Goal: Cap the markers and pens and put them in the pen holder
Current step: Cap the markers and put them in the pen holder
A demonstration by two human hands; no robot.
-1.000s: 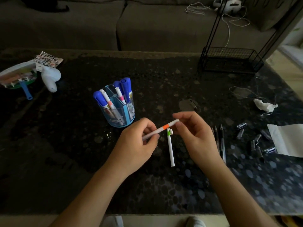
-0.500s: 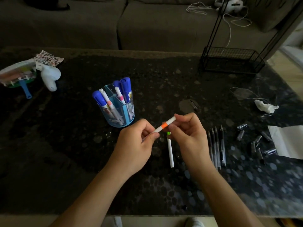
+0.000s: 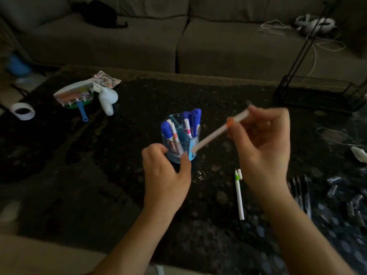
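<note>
My right hand [image 3: 264, 143] pinches a white pen with an orange band [image 3: 213, 136] near its capped end, and the pen slants down to the left, its lower tip just beside the pen holder. The clear blue pen holder [image 3: 181, 153] stands mid-table with several blue-capped markers and white pens in it. My left hand [image 3: 165, 175] is at the holder's base, fingers loosely curled, thumb touching its front wall. A white pen with a green band [image 3: 239, 195] lies on the table below my right hand.
Several black pens [image 3: 299, 193] and loose caps [image 3: 335, 191] lie at the right. A black wire rack [image 3: 317, 92] stands far right. A white bottle [image 3: 108, 100], a plastic packet [image 3: 74, 95] and a tape roll [image 3: 21, 111] sit far left. A sofa lies beyond.
My left hand has let go of the orange-banded pen and dropped to the holder. My right hand has lifted the pen up and toward the holder. The view has shifted left.
</note>
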